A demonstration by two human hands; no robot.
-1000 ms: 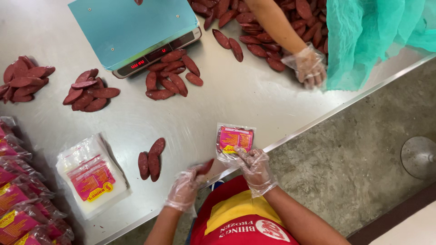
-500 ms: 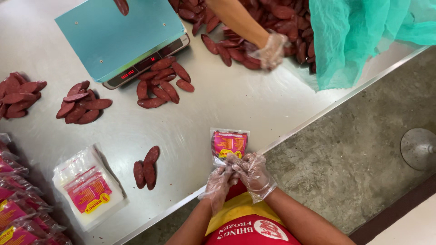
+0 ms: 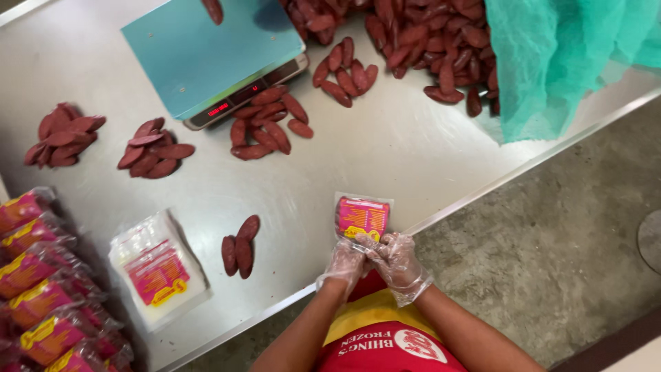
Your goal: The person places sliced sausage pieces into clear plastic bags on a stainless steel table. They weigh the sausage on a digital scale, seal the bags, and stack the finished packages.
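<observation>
A small clear plastic bag (image 3: pixel 363 218) with a pink and yellow label lies flat near the front edge of the steel table (image 3: pixel 413 151). My left hand (image 3: pixel 341 265) and my right hand (image 3: pixel 399 265), both in thin clear gloves, pinch the bag's near edge side by side. Three dark red sausages (image 3: pixel 239 246) lie together just left of my left hand, untouched.
A stack of empty labelled bags (image 3: pixel 160 272) lies at the front left, with filled packs (image 3: pixel 38 303) beyond it. A teal-topped scale (image 3: pixel 206 55) stands at the back. Sausage piles (image 3: pixel 268 127) (image 3: pixel 155 148) (image 3: pixel 62 134) (image 3: pixel 420 41) surround it. A co-worker's green mesh garment (image 3: pixel 564 55) hangs at right.
My left hand has moved right from beside the three sausages and joined my right hand on the bag's near edge. The co-worker's gloved hand has left the view.
</observation>
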